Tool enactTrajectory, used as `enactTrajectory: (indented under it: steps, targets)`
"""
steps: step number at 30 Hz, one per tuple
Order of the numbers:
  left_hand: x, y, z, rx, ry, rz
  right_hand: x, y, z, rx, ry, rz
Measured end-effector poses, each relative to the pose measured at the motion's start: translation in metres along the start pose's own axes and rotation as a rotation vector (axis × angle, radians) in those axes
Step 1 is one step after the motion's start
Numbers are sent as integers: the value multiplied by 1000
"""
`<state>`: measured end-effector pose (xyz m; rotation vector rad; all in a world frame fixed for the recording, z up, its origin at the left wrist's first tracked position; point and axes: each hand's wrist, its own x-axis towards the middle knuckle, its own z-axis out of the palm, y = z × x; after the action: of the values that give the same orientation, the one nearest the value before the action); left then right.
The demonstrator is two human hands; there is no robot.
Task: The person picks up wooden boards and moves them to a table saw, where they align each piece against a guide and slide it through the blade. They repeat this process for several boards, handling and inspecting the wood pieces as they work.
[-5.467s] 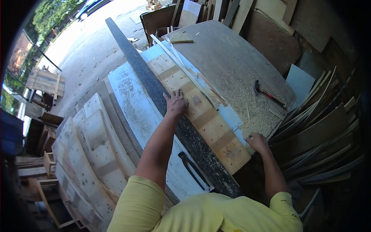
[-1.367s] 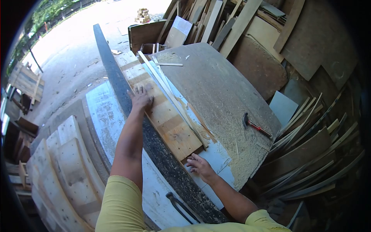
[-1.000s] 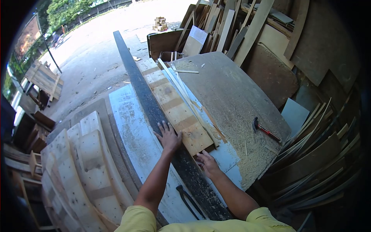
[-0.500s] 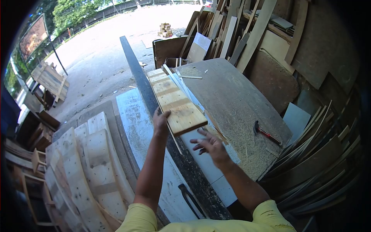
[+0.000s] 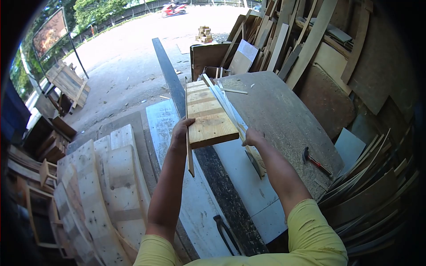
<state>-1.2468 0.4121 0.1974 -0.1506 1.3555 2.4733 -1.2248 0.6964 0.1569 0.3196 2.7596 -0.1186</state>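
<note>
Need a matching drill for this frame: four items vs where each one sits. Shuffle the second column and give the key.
1. plank
2. hammer
3. pliers
4. stack of blocks

a. on the white board, near the person
b. far out on the yard ground
c. held up between left hand and right hand
d. on the sawdusty tabletop

Pairs: 1-c, 2-d, 3-a, 4-b

The pale slatted wooden panel [image 5: 206, 117], crossed by darker battens, was lifted at its near end, its far end resting on the counter [image 5: 275, 111].
</note>
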Motion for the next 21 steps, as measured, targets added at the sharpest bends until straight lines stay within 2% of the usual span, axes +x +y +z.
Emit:
enactTrajectory:
  steps: [1,5,9,11,12,14,16,18,20,21]
  targets:
    - [-3,1,1,19,2,6,8,0,6,-29,-52,-10]
    - [-10,3,3,8,-9,26,34,1,12,-37,-48,-7]
    - [-1,-6,-6,-43,-56,36,47,-1,-34,87,209,80]
    - [-9,-6,-1,-48,-49,48,56,3,-70,284,416,127]
    - [-9,-7,-2,-30,-44,55,54,1,-76,283,422,112]
    - [-11,-11,-1,12,-35,80,42,-9,-80,471,670,80]
    - [-11,-22,2,-28,-48,95,-3,-33,-77,1171,-9,69]
    - [-6,-45,2,4,-53,155,34,-31,-14,1268,-387,-137]
    - [-7,-76,4,130,136,212,-30,-44,-16,1328,-369,-262]
    - [-2,-92,-10,179,112,237,-36,-40,-7,1384,-414,-255]
